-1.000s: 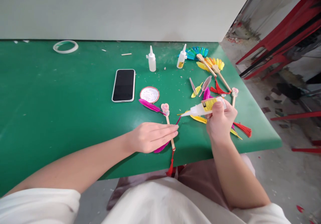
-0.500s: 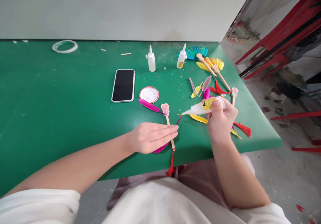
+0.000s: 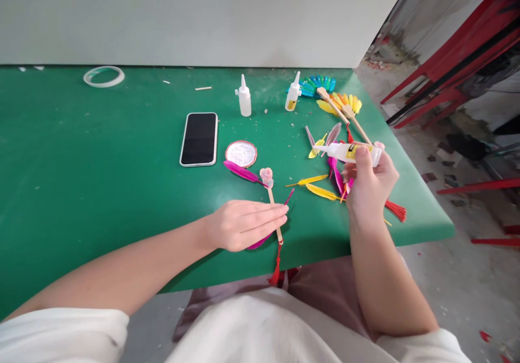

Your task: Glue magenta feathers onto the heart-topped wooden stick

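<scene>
Green table (image 3: pixel 134 146), left hand (image 3: pixel 246 225) over magenta feather (image 3: pixel 260 241), grip unclear, right hand (image 3: pixel 370 184) clutching bottle (image 3: pixel 343 151)

Below and right of the phone (image 3: pixel 199 139), the left hand (image 3: pixel 249 225) hides part of the stick (image 3: pixel 271 194) and a magenta feather (image 3: pixel 259 242); farther right, the right hand (image 3: pixel 371 189) partly covers the glue bottle (image 3: pixel 343 151). Beside the phone, the white disc (image 3: pixel 241 154) bears unreadably small markings.

No wording can be read: the dark print on the yellow rectangular label (image 3: pixel 351 152) of the white plastic squeeze bottle (image 3: pixel 337 150) in the right hand (image 3: pixel 370 185) is too small (the thumb partly covers it); the round, white, red-rimmed disc (image 3: pixel 241 154) beyond the left hand (image 3: pixel 247 224) bears illegible marks.
</scene>
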A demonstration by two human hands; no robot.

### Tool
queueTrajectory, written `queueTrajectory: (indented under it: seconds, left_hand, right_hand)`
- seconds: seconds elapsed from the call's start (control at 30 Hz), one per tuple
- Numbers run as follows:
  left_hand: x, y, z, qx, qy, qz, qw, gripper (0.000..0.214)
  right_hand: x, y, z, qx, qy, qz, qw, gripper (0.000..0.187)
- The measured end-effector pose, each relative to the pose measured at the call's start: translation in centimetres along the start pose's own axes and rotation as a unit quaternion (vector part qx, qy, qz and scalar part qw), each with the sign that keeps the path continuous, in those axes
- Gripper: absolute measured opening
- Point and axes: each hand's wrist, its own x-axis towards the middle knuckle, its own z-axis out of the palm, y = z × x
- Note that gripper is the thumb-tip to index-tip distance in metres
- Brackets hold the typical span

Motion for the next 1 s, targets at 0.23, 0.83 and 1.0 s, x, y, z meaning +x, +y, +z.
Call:
queueTrajectory:
  seconds: [0.23, 0.83, 1.0]
  left_hand:
    - [-0.3, -0.1, 0.0, -0.017, -0.002, -0.007, 1.000, 0.028]
    - [0.1, -0.9, 0.4, -0.032, 0.087, -0.367, 0.926, 0.039]
    - [1.2, -2.2, -0.1, -0.134, 0.105, -0.464, 0.869, 0.067]
  right_hand:
    - [-0.3, 0.1, -0.2, 0.026, -0.249, 0.116, 0.961, 0.035]
    - [0.0, 3.4, 2.6, -0.290, -0.254, -0.104, 0.917, 0.035]
    - [0.3, 4.7, 3.0, -0.365, -0.234, -0.207, 0.877, 0.041]
